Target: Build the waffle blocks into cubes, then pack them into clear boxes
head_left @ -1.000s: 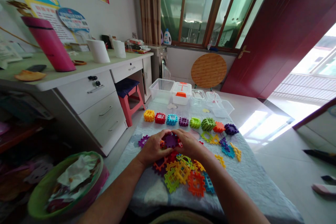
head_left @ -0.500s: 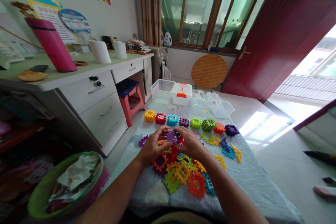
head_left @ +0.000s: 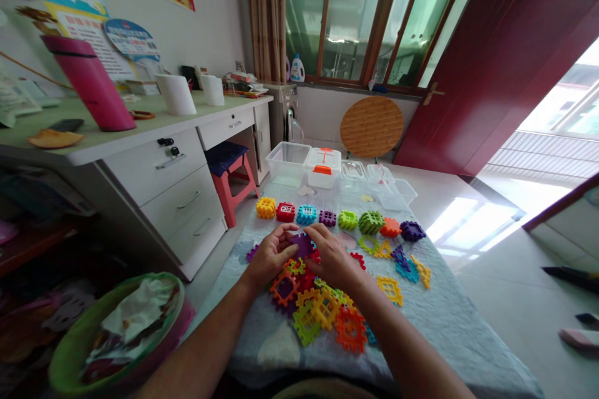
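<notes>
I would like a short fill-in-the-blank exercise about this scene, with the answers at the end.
1. The most visible toy piece between the left hand and the right hand is ____.
2. Between the yellow block and the blue block sits a ____ block.
3. The white-lidded box has ____ trim.

Missing words: purple; red; orange.

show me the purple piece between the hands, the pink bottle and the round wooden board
Purple piece [head_left: 304, 245], head view: its flat face.
Pink bottle [head_left: 93, 86], head view: middle of its body.
Round wooden board [head_left: 372, 126], head view: centre of its face.
</notes>
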A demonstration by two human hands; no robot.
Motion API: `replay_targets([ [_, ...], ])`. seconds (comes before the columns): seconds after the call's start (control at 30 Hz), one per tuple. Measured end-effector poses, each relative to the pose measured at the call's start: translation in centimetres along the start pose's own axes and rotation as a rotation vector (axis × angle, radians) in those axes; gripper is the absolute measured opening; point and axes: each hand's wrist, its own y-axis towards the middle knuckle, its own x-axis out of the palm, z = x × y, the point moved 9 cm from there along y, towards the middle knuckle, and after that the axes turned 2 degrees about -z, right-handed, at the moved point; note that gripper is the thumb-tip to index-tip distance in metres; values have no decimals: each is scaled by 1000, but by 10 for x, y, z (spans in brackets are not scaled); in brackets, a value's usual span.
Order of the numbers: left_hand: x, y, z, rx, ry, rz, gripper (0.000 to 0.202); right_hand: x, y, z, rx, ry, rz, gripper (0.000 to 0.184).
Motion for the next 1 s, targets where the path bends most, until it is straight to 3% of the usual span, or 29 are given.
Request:
replay_targets([
  [0.2, 0, 0, 2, 12, 20, 4, 44, 1, 0, 1, 25, -71, 3, 44],
  [0.83, 2, -3, 5, 5, 107, -4, 44, 6, 0, 3, 21, -135, -43, 42],
  [1.0, -1, -6, 12, 69, 282, 56, 40, -12, 5, 18, 37, -201, -14, 42],
])
